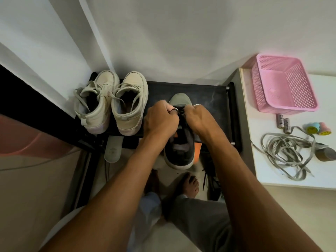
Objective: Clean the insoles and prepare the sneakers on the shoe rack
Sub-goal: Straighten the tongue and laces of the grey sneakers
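Both hands are at work on the dark sneaker [179,155], which sits at the centre of the frame on the top shelf of the shoe rack [205,95], toe towards the wall and heel hanging a little over the front edge. The left hand [161,120] and the right hand [200,122] meet over the tongue. Each has its fingers curled into a narrow grip, and they seem to pinch a dark lace [181,113] between them, though the fingertips themselves are mostly hidden. The step in hand looks like lacing or tightening this shoe, so the preparing part of the task is under way, not the cleaning. An orange insole [197,151] shows just beside the heel on the right, seemingly outside the shoe. A grey insole [112,150] pokes out from under the shelf at lower left, below the pair of beige sneakers [111,104] standing side by side at the left of the rack. On the white worktop [269,175] at the right edge lie a pink basket [283,84] and a tangle of loose laces [287,153] (probably meant for another shoe). The next move likely calls for pulling the lace even through the eyelets while the shoe is kept from sliding off the shelf.
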`<state>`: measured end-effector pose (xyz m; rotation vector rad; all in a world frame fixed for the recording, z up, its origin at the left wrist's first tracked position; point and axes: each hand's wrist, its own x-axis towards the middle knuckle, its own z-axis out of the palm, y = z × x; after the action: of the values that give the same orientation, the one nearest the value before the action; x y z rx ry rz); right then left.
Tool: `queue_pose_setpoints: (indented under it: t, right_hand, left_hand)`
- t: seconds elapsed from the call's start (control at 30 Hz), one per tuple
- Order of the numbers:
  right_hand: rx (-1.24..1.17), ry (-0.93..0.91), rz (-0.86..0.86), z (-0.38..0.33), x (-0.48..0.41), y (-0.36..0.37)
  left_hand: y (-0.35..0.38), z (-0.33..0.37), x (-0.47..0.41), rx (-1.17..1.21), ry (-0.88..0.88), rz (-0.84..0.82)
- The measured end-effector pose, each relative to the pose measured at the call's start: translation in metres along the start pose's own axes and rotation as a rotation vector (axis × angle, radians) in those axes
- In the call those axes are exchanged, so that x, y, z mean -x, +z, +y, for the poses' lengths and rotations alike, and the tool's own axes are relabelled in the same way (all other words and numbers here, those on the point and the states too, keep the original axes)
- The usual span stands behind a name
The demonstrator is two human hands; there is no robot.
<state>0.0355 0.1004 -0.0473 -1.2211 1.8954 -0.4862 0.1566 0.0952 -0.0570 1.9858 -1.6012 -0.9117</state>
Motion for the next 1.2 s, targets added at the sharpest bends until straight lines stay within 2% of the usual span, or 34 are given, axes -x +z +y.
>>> queue_pose_setpoints:
  t: [0.17, 0.4, 0.63, 0.83, 1.07, 1.2]
  right_hand:
    - [-0.036, 0.056, -0.014, -0.003, 0.002, 0.003]
    - [0.005, 0.007, 0.105, 0.005, -0.002, -0.010]
    - [0.118, -0.017, -0.021, 0.009, -0.006, -0.017]
    - [0.199, -0.045, -0.014, 0.012, -0.009, -0.020]
    - [0.396, -0.127, 0.014, 0.018, -0.012, -0.017]
    - [0.430, -0.112, -0.013, 0.019, -0.013, -0.012]
  left_hand:
    - [-0.004, 0.001, -0.001, 0.072, -0.034, -0.039]
    - [-0.011, 0.003, -0.007, 0.176, -0.052, -0.311]
    - [-0.001, -0.009, -0.013, 0.049, 0.174, -0.254]
    - [0.002, -0.006, -0.021, -0.054, 0.310, -0.254]
    - [0.006, 0.002, -0.018, -0.258, 0.362, -0.269]
    - [0.008, 0.006, -0.015, -0.291, 0.362, -0.263]
